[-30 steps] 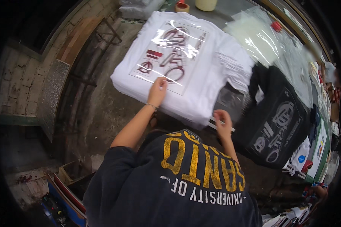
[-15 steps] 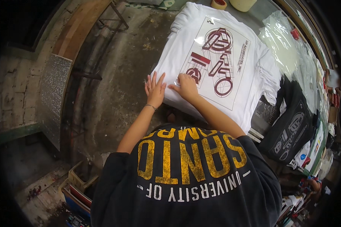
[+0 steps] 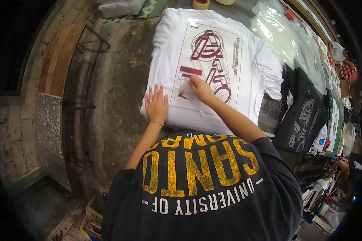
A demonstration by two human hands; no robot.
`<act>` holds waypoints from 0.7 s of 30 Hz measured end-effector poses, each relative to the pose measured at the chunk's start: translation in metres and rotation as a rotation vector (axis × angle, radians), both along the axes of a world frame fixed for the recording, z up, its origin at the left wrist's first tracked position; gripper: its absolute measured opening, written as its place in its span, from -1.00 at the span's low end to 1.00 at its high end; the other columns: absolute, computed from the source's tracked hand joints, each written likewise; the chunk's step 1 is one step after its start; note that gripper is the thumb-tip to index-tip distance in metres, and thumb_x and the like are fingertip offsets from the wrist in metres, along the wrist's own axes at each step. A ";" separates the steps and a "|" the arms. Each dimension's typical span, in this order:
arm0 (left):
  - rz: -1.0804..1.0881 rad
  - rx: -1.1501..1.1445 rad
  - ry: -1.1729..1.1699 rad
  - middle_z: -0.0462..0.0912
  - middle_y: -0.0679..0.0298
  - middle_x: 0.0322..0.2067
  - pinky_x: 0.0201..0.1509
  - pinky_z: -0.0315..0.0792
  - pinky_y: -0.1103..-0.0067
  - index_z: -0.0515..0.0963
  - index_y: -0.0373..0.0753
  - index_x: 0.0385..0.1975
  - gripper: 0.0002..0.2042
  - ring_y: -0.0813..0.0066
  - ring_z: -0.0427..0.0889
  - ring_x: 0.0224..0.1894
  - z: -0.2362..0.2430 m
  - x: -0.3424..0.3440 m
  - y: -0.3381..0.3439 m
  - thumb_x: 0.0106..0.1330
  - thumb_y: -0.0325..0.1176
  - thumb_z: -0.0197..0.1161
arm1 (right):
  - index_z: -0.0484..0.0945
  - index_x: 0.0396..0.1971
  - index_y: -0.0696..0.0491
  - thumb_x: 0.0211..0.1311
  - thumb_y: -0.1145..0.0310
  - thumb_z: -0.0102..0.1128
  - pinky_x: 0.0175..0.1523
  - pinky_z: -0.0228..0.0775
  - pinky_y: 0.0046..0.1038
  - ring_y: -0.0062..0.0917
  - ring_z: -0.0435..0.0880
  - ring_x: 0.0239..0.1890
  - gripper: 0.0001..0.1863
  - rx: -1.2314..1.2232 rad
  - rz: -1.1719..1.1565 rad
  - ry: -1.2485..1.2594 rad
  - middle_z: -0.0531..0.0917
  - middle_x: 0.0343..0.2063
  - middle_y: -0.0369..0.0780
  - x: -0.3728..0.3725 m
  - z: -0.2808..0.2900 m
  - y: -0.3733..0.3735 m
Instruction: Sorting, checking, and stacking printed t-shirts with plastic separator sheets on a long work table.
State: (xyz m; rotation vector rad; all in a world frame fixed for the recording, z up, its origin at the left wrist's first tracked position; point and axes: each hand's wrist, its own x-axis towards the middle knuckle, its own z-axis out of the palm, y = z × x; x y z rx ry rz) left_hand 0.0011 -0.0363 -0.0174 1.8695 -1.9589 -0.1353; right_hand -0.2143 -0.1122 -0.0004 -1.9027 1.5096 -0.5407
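A stack of white T-shirts (image 3: 161, 48) lies in front of me, the top one carrying a maroon printed graphic (image 3: 207, 46) under a clear sheet. My left hand (image 3: 156, 102) rests flat on the shirt's near left, fingers spread, left of the print. My right hand (image 3: 201, 88) pinches the lower left part of the clear sheet (image 3: 191, 104), which looks lifted and bent over the print.
Clear plastic sheets (image 3: 273, 32) and folded black printed shirts (image 3: 297, 120) lie right of the stack. A tape roll (image 3: 199, 5) sits at the back. A wooden board (image 3: 62, 60) on a metal frame stands left. A person (image 3: 340, 166) is partly visible far right.
My left hand has moved onto the shirt's left side and flattened. My right hand came up from the stack's right onto the print and now lifts the sheet's corner.
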 end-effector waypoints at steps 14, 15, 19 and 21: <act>0.042 0.207 -0.130 0.24 0.24 0.31 0.42 -0.09 0.24 0.29 -0.04 0.28 -0.55 0.15 0.11 0.38 0.023 -0.016 -0.009 0.37 -0.24 -0.10 | 0.46 -0.23 0.02 0.34 0.08 -0.04 -0.13 0.36 -0.28 -0.15 0.58 -0.22 -0.70 -0.152 -0.246 0.265 0.60 -0.31 -0.04 -0.276 0.013 -0.248; 0.042 0.225 -0.131 0.24 0.24 0.31 0.42 -0.09 0.25 0.29 -0.05 0.27 -0.55 0.16 0.11 0.38 0.025 -0.018 -0.011 0.37 -0.26 -0.12 | 0.46 -0.22 0.01 0.35 0.06 -0.05 -0.13 0.36 -0.25 -0.15 0.59 -0.21 -0.68 -0.273 -0.238 0.235 0.60 -0.32 -0.04 -0.301 0.012 -0.267; 0.053 0.269 -0.137 0.22 0.23 0.32 0.43 -0.11 0.26 0.30 -0.08 0.27 -0.55 0.16 0.11 0.38 0.030 -0.021 -0.013 0.37 -0.28 -0.14 | 0.45 -0.14 -0.01 0.34 0.04 -0.11 -0.04 0.36 -0.19 -0.10 0.55 -0.07 -0.66 -0.188 -0.344 0.369 0.61 -0.20 -0.04 -0.366 0.038 -0.338; 0.052 0.289 -0.142 0.22 0.23 0.32 0.43 -0.12 0.26 0.30 -0.09 0.27 -0.55 0.16 0.11 0.38 0.033 -0.022 -0.017 0.37 -0.28 -0.14 | 0.46 -0.10 -0.06 0.34 0.03 -0.13 -0.05 0.37 -0.16 -0.11 0.56 -0.07 -0.65 -0.248 -0.399 0.471 0.61 -0.19 -0.04 -0.406 0.046 -0.371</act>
